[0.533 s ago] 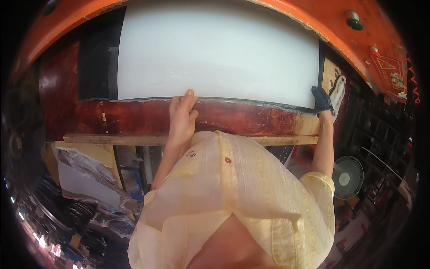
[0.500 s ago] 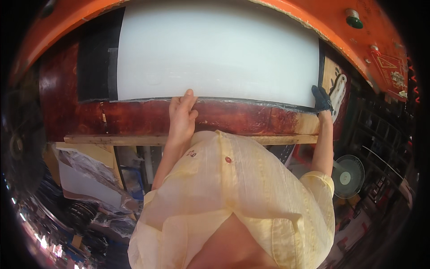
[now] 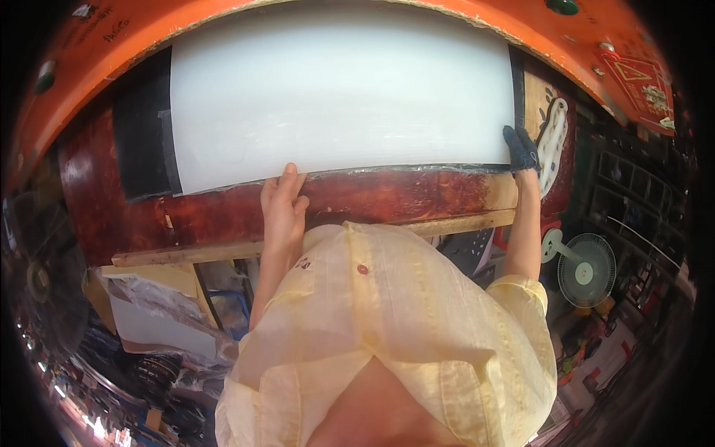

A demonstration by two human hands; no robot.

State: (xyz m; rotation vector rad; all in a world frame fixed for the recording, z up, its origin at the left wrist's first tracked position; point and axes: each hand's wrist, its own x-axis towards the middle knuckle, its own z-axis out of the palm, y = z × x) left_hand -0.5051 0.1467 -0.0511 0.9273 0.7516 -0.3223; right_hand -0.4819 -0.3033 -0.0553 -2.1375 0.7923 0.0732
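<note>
A large white sheet (image 3: 342, 104) lies over a black backing (image 3: 141, 127) on a dark red wooden table. Clear film shows along the sheet's near edge. My bare left hand (image 3: 283, 195) touches that edge left of its middle, with some fingers stretched out and the thumb apart. At the near right corner, my right hand (image 3: 523, 153) wears a dark glove with bare wrist below it. Its thumb rests on the sheet and its other fingers lie by the right edge. The undersides of both hands are hidden.
An orange machine frame (image 3: 439, 9) arches over the far side. Right of the sheet lies a long whitish slotted piece (image 3: 552, 149). A wooden strip (image 3: 186, 255) runs along the table's near edge (image 3: 372, 197). A fan (image 3: 586, 270) stands lower right; film-wrapped boards (image 3: 160, 316) lean lower left.
The view has shifted and turned slightly, so the sheet and table appear tilted. My left hand's fingers have straightened a little at the sheet's edge. The right hand stays at the corner.
</note>
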